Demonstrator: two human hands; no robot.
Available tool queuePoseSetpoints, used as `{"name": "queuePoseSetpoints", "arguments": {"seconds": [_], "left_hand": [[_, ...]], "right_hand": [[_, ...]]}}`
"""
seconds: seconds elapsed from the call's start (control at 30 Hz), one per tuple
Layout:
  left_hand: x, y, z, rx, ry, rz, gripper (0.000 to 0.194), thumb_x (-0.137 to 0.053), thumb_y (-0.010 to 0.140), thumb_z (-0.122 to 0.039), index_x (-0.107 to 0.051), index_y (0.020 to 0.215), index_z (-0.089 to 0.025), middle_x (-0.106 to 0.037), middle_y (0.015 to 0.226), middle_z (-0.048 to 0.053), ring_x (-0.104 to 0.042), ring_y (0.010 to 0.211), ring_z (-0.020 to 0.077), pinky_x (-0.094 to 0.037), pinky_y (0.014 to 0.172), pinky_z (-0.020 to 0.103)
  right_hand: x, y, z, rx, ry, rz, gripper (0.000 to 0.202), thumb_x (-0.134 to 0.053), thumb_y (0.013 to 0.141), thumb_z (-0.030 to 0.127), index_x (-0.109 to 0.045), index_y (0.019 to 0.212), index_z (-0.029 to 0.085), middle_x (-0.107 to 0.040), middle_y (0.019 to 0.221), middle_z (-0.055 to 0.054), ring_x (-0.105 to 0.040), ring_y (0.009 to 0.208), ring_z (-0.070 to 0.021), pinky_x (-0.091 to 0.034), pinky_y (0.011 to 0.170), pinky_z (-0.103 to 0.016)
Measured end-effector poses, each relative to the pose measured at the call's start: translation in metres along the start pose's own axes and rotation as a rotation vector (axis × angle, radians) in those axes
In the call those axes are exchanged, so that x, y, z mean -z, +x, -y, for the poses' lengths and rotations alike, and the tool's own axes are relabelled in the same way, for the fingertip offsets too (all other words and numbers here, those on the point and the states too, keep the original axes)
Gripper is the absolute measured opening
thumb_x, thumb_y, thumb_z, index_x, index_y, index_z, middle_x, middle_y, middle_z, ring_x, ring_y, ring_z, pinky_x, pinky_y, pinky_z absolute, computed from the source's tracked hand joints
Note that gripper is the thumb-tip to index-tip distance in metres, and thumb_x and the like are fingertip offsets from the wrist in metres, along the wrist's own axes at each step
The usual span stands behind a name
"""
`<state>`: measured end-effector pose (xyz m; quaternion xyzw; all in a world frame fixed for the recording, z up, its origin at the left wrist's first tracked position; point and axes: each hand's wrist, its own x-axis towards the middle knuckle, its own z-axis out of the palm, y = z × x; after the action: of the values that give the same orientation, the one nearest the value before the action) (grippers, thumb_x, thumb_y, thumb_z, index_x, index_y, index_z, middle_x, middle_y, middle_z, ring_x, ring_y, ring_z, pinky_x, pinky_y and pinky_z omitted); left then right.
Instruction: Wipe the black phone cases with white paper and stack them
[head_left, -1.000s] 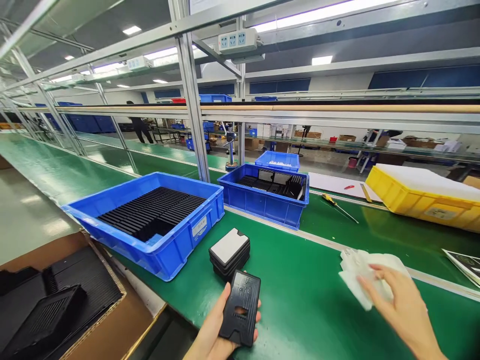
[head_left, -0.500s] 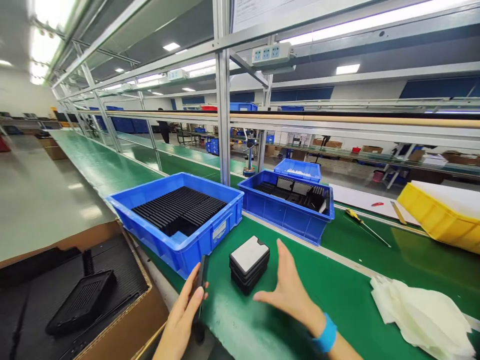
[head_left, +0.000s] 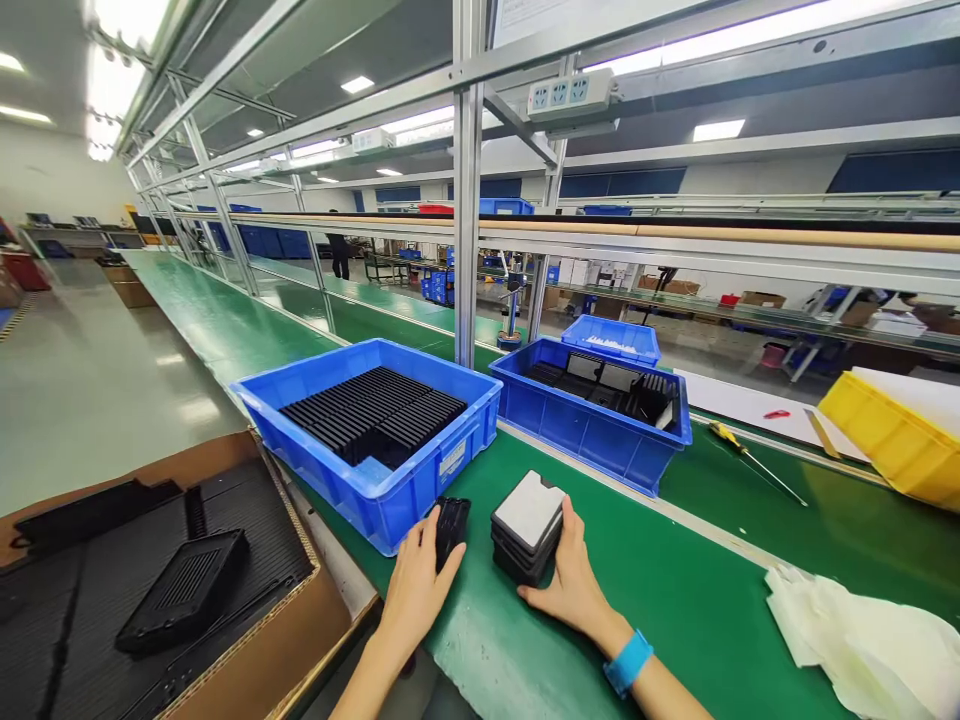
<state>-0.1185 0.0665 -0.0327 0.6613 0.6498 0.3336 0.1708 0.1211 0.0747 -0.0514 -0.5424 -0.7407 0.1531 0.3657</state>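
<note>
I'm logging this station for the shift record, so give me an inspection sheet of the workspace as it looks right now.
Surface: green belt, glossy, bench framed in aluminium.
Job's things: small stack of black parts with a grey-white top; single black part beside it.
Clutter: near blue bin with rows of black parts; far blue bin with mixed black parts; yellow bin; white cloths; yellow-handled screwdriver; cardboard box with black trays.
Grippers: left hand grips the single black part; right hand rests against the stack, blue wristband on.
Cables: nothing seen; a socket strip overhead.
Surroundings: parallel lines, a person far off.
</note>
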Motion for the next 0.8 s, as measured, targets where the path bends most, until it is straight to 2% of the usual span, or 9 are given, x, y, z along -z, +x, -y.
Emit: {"name": "queuePoseSetpoints", "arguments": {"seconds": [0.13,0.23,0.3,0.37,0.47,0.57,0.67,0.73,0.8], "left_hand": [[-0.018,0.028,-0.011,-0.035,0.07,0.023,0.062,-0.049,0.085,-0.034,-0.042,0.138,-0.003,-0.045,0.136,0.03,-0.04,0.126,0.0466,-0.031,0.102,0.064],[-0.023,0.033,-0.028,-0.096,0.052,0.057,0.059,-0.052,0.085,-0.032,-0.045,0.136,-0.003,-0.042,0.14,0.03,-0.033,0.133,0.0471,-0.024,0.105,0.067],[-0.025,0.024,-0.046,-0.18,0.004,0.11,0.062,-0.054,0.086,-0.039,-0.043,0.139,-0.009,-0.039,0.146,0.024,-0.03,0.137,0.04,-0.022,0.112,0.059],[-0.029,0.008,-0.066,-0.283,-0.094,0.192,0.071,-0.059,0.083,-0.047,-0.037,0.143,-0.017,-0.037,0.15,0.017,-0.031,0.139,0.0318,-0.026,0.115,0.049],[-0.04,-0.011,-0.091,-0.359,-0.276,0.257,0.081,-0.068,0.077,-0.049,-0.035,0.145,-0.02,-0.037,0.151,0.013,-0.032,0.139,0.0297,-0.028,0.115,0.046],[-0.05,-0.012,-0.104,-0.349,-0.33,0.221,0.068,-0.066,0.079,-0.041,-0.045,0.138,-0.013,-0.045,0.144,0.017,-0.037,0.136,0.0312,-0.028,0.115,0.049],[-0.051,-0.002,-0.107,-0.398,-0.349,0.181,0.063,-0.061,0.08,-0.039,-0.047,0.134,-0.012,-0.049,0.139,0.018,-0.043,0.131,0.0308,-0.032,0.113,0.05],[-0.049,0.003,-0.109,-0.436,-0.369,0.084,0.058,-0.058,0.082,-0.044,-0.049,0.132,-0.017,-0.052,0.136,0.015,-0.049,0.125,0.029,-0.037,0.109,0.048],[-0.05,0.007,-0.11,-0.451,-0.415,-0.017,0.059,-0.059,0.08,-0.05,-0.048,0.131,-0.023,-0.053,0.135,0.01,-0.051,0.123,0.0295,-0.039,0.108,0.048]], "right_hand": [[0.027,-0.02,-0.024,-0.011,-0.025,-0.022,0.136,-0.079,0.056,0.016,0.022,0.145,0.027,-0.016,0.143,-0.018,-0.024,0.136,-0.0405,-0.033,0.105,-0.06],[0.043,-0.04,-0.032,-0.058,-0.08,-0.076,0.134,-0.082,0.061,0.028,0.022,0.146,0.025,-0.015,0.144,-0.02,-0.026,0.135,-0.0412,-0.034,0.104,-0.061],[0.049,-0.055,-0.03,-0.087,-0.111,-0.099,0.132,-0.082,0.064,0.037,0.019,0.147,0.023,-0.014,0.145,-0.021,-0.025,0.135,-0.0423,-0.035,0.103,-0.062],[0.051,-0.07,-0.024,-0.11,-0.132,-0.1,0.127,-0.08,0.066,0.04,0.015,0.149,0.023,-0.013,0.147,-0.021,-0.024,0.136,-0.0428,-0.035,0.103,-0.062],[0.051,-0.088,-0.015,-0.129,-0.156,-0.114,0.123,-0.08,0.066,0.035,0.009,0.15,0.024,-0.011,0.15,-0.019,-0.022,0.138,-0.0421,-0.034,0.106,-0.061],[0.052,-0.095,-0.011,-0.102,-0.185,-0.129,0.12,-0.08,0.066,0.036,0.004,0.151,0.023,-0.008,0.153,-0.019,-0.019,0.14,-0.042,-0.033,0.107,-0.061],[0.06,-0.093,-0.008,-0.047,-0.187,-0.177,0.116,-0.079,0.068,0.043,-0.001,0.15,0.019,-0.007,0.153,-0.021,-0.017,0.141,-0.0421,-0.032,0.109,-0.061],[0.07,-0.086,-0.002,-0.002,-0.156,-0.268,0.108,-0.076,0.071,0.05,-0.009,0.149,0.017,-0.013,0.151,-0.021,-0.02,0.14,-0.0398,-0.031,0.11,-0.058],[0.084,-0.075,0.01,0.068,-0.108,-0.371,0.091,-0.064,0.08,0.058,-0.018,0.147,0.017,-0.022,0.148,-0.019,-0.028,0.138,-0.0342,-0.033,0.111,-0.053]]}}
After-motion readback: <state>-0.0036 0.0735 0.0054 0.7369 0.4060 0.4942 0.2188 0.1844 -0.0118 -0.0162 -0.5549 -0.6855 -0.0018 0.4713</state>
